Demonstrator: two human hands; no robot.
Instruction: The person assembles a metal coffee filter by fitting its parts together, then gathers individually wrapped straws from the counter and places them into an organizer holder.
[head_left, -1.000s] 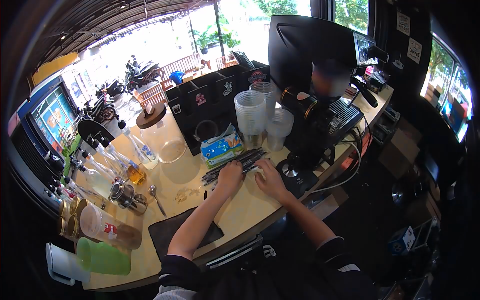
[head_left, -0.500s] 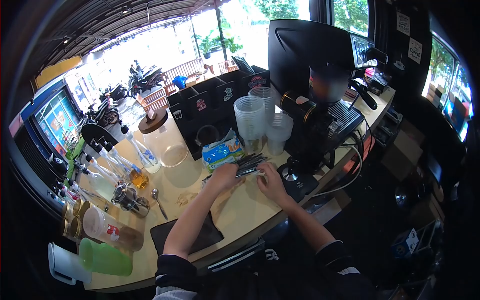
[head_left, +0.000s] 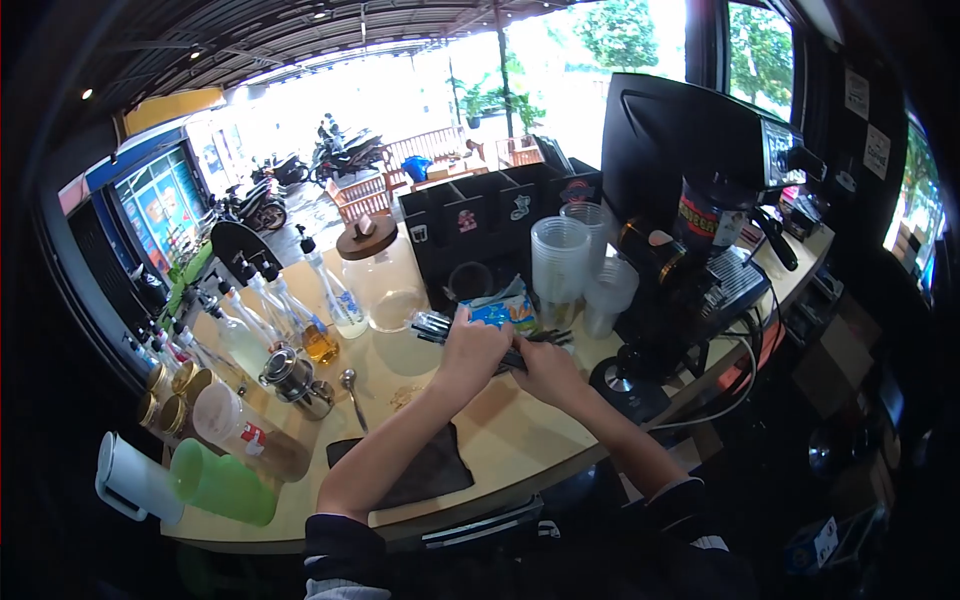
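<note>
A bundle of dark, thin straws (head_left: 430, 326), which look wrapped in clear film, lies across both my hands just above the table. My left hand (head_left: 476, 348) is closed around its middle, with the shiny ends sticking out to the left. Close beside it, my right hand (head_left: 548, 370) grips the other part of the bundle, and dark ends show past it on the right. Directly behind my hands is a blue and green soft pack (head_left: 500, 308), partly covered by them. Stacked clear plastic cups (head_left: 560, 258) stand behind and to the right.
A black organizer (head_left: 500, 215) and a glass jar with a wooden lid (head_left: 383, 275) stand at the back. Pump bottles (head_left: 318, 342), a spoon (head_left: 352, 395) and a green pitcher (head_left: 225, 482) are on the left. A dark cloth (head_left: 425, 475) lies in front; a coffee machine (head_left: 690, 150) stands right.
The view has turned, so the table sits further right. My hands have come closer together and the straw bundle is now gripped in both; before, my right hand was at its right end with looser fingers.
</note>
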